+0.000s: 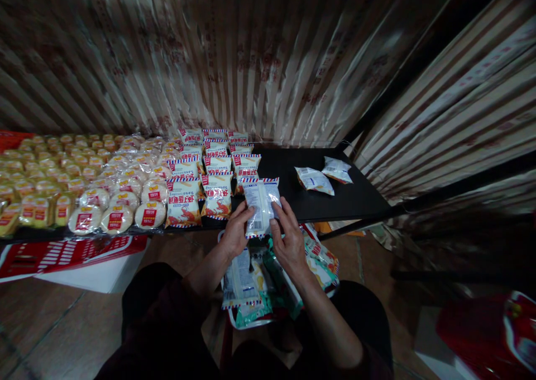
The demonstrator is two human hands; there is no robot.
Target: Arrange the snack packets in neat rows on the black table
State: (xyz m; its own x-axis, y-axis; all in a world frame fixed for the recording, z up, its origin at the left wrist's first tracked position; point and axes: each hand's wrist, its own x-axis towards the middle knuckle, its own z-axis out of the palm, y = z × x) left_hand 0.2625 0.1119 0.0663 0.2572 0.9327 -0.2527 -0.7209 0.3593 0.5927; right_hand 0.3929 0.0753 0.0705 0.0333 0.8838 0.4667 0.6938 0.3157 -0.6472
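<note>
A snack bag [262, 204] with its printed back facing up is between my two hands, over the front edge of the black shelf [288, 201]. My left hand [238, 229] grips its left side. My right hand [288, 237] has its thumb and fingers on the right side. Just left of it, rows of similar bags [184, 201] stand front side out, with red lettering. Beneath my hands, a basket [251, 325] holds more bags [240, 282], some of them green and white.
Two bags [314, 180] lie on the shelf's right part. Round wrapped crackers [117, 219] and yellow wrapped cakes [39, 208] fill the left. A dark metal bar [452, 187] slants at right, before striped curtains [251, 61]. A red package [477, 327] is at lower right.
</note>
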